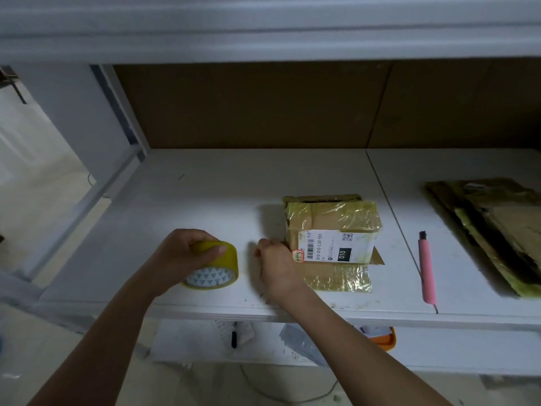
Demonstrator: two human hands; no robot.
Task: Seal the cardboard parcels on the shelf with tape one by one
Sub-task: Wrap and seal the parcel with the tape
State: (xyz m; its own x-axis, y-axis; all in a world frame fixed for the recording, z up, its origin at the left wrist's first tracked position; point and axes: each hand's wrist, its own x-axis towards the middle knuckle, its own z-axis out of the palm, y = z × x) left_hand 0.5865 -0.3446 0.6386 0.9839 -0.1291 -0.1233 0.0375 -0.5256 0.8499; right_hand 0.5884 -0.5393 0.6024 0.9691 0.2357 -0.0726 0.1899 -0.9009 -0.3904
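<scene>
Shelf: white shelf (205,200) fills the middle of the frame, brown backing board behind it, a second white board beneath at the bottom.
Flattened cardboard: a pile of tape-streaked cardboard (494,230) lies at the far right edge, well apart from the hands.
Parcel: one cardboard parcel (332,224) sits right of centre, wrapped in yellowish tape on top and front, a white shipping label across it. One small flap corner sticks out at its lower right, and a dark gap shows along the back top edge.
Tape roll: yellow tape roll (215,266) stands on the shelf at lower centre-left, just beside the parcel.
Left hand: left hand (181,256) has its fingers curled over the top of the roll, thumb on its rim, gripping it.
Right hand: right hand (276,265) is at the parcel's left front corner, fingers bunched as if pinching the tape's free end against the box; the strip itself is too clear and blurred to see.
Pink tool: a pink-handled tool (426,268) lies on the shelf right of the parcel, untouched.
Progress: this parcel looks mostly taped, likely another strip going on; the loose flap remains. No other whole parcels show.
</scene>
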